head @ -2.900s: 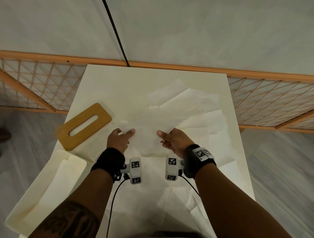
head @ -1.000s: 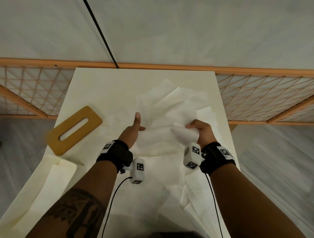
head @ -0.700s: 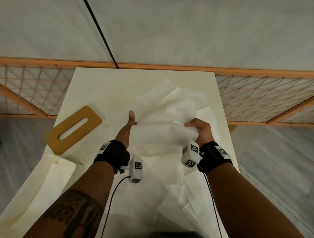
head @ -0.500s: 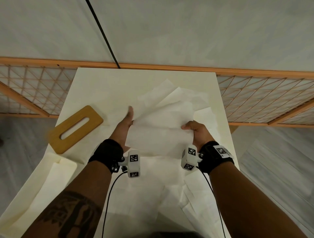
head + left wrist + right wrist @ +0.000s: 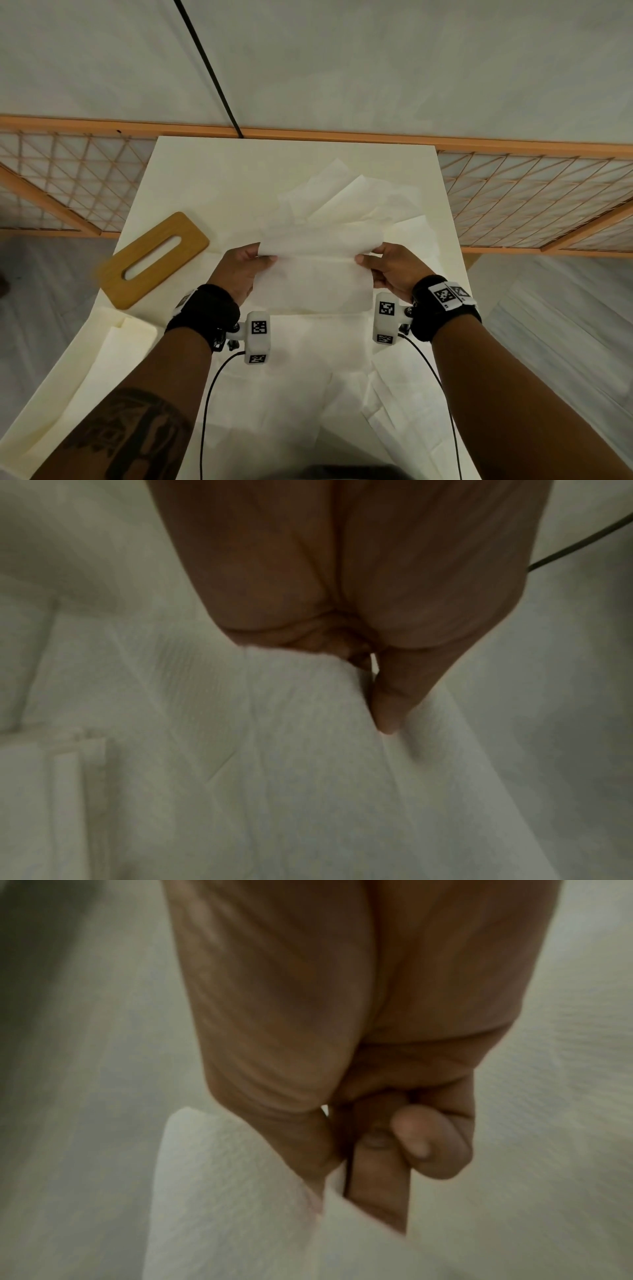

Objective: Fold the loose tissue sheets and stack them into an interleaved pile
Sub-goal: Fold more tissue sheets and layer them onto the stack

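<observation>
Left hand [image 5: 239,270] and right hand [image 5: 394,270] each pinch an end of the tissue sheet [image 5: 313,281] btwn thumb and fingers (thin, limp, tears easily, so grip edges lightly).

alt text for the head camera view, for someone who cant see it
Two hands, left hand and right hand, pinch opposite ends of a folded tissue sheet above a white table strewn with loose tissue sheets. A wooden slotted lid lies to the left.
</observation>
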### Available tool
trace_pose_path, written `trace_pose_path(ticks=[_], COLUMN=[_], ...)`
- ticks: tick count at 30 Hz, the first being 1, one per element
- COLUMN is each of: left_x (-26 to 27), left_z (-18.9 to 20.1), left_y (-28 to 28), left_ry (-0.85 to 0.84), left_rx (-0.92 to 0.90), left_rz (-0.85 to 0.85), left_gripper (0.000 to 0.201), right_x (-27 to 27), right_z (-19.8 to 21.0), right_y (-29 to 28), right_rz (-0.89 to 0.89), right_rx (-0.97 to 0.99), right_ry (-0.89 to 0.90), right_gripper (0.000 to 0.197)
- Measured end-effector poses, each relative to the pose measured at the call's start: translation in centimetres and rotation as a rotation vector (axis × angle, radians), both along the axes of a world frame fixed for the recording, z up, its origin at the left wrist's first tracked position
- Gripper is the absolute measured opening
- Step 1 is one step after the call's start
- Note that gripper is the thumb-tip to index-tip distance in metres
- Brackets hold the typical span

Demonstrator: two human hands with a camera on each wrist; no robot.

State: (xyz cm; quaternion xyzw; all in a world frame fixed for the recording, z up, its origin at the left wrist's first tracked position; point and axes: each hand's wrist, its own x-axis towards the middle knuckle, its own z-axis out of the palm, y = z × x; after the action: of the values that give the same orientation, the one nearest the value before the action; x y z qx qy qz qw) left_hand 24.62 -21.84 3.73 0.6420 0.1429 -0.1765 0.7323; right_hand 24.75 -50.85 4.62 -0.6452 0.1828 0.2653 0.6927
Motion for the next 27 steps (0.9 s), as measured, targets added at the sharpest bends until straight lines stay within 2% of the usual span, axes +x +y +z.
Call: trace_pose_path(ticks=[5,9,13,15,18,22,27], left_x=[-0.1,-0.1,-0.3,-0.4,-0.7,-1.0,-1.5], left_z=[-0.5,-0.6,-1.1,-1.3,-1.5,-1.8,-1.8], left_y=[0.5,0.7,1.1,1.1,0.9,0.8,0.5], left_ry=[0.024,0.143,0.227,0.211,0.125,0.059,0.056], left_rx=[0.019,-0.028,-0.135,-0.063,0.076,0.136,0.163], left_rz=[0.02,0.021,0.017,-0.034,-0.108,-0.15,-0.092], left_gripper=[0.028,0.031,0.035,0.038,0.012,0.023,0.031], right_x=[-0.4,-0.3,-0.7,-0.9,-1.1,-1.4,-1.8], right_z=[0.8,0.4,0.2,0.1,-0.1,0.0,0.2], right_y=[-0.1,-0.4,-0.6,-0.6,-0.6,-0.6,-0.4], right_rz=[0.017,0.019,0.08,0.097,0.1,0.042,0.024], right_rx=[-0.036,-0.023,-0.029,-0.014,0.02,0.049,0.07], right_ry=[-0.04,0.014,0.035,0.031,0.047,0.078,0.092], right_gripper=[0.02,0.041,0.05,0.047,0.051,0.045,0.036])
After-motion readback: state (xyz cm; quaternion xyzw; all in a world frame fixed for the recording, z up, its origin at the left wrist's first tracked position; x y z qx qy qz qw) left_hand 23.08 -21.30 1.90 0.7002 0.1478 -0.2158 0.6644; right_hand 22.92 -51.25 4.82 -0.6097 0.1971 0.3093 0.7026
